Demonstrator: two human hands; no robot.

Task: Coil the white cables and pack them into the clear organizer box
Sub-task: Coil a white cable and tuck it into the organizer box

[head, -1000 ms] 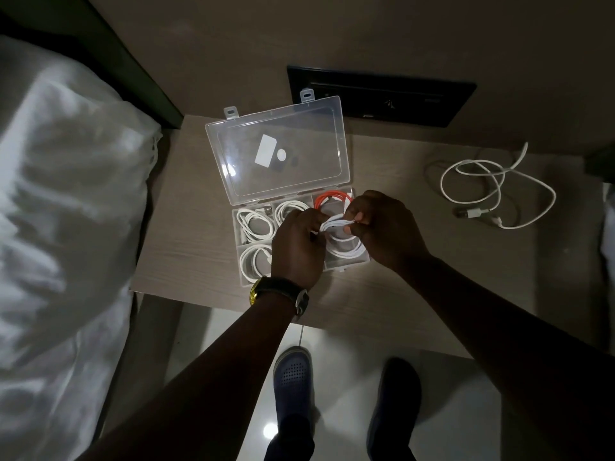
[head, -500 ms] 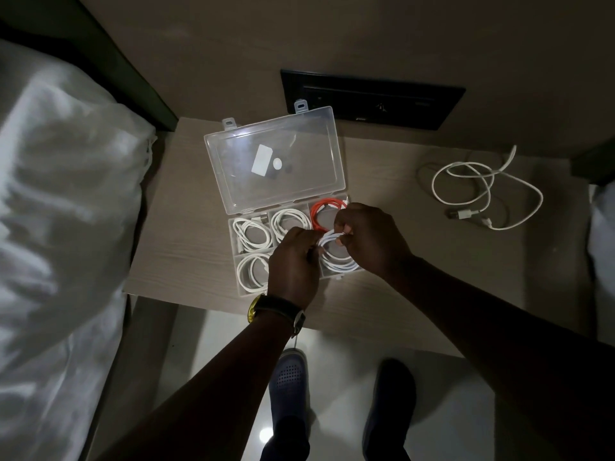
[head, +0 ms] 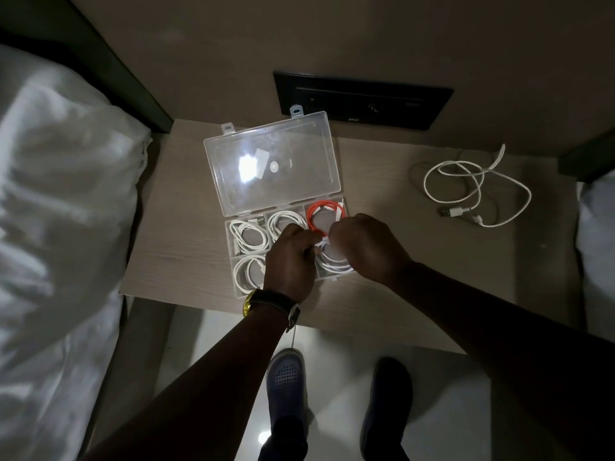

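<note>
The clear organizer box (head: 231,261) lies open on the small wooden table, its lid (head: 293,181) flipped back. Coiled white cables fill the left compartments (head: 249,236) and an orange coil (head: 321,216) sits in the far right one. Over the near right compartment, my left hand (head: 291,262) and my right hand (head: 364,249) both pinch a coiled white cable (head: 332,262), whose loops hang into the box. A loose, uncoiled white cable (head: 476,186) lies on the table to the right.
A black socket panel (head: 362,99) is set in the wall behind the box. A bed with white bedding (head: 60,227) borders the table's left side, and more white bedding (head: 599,261) its right. My two shoes (head: 286,377) stand on the tiled floor below.
Both hands have lowered the coiled white cable a little deeper over the near right compartment, with the fingers closer together. The view has drifted slightly downward.
</note>
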